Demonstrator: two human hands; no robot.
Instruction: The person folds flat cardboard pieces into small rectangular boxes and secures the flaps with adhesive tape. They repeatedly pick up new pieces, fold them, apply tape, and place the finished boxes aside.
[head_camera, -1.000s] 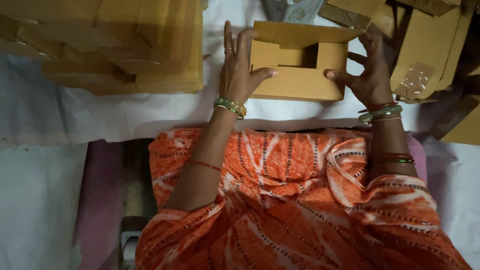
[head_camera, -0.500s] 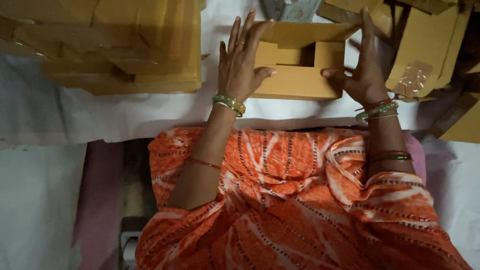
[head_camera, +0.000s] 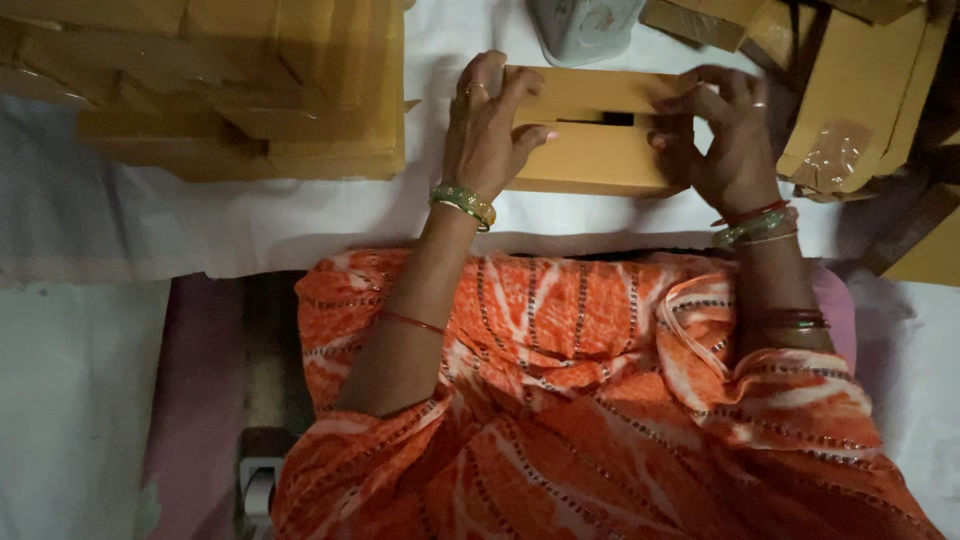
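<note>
A small cardboard box (head_camera: 595, 150) lay on the white cloth (head_camera: 300, 215) that covered the desk, straight ahead of the person and just beyond the orange patterned garment (head_camera: 600, 400) on their lap. The left hand (head_camera: 485, 135) pressed against the box's left end, fingers spread and reaching over the top flap, thumb pointing across the front face. The right hand (head_camera: 725, 135) gripped the right end, fingers curled over the flap's edge and pinching it down. The flap was almost shut, leaving only a thin dark slit along the top of the front wall. Green and gold bangles (head_camera: 463, 205) ringed the left wrist, and more bangles sat on the right. To the left, well apart from the box, rested a tall stack of flat cardboard (head_camera: 250, 90). To the right, near the right hand, lay folded boxes (head_camera: 860, 90), one with clear tape on it. A pale container (head_camera: 585, 25) stood just behind the box.
</note>
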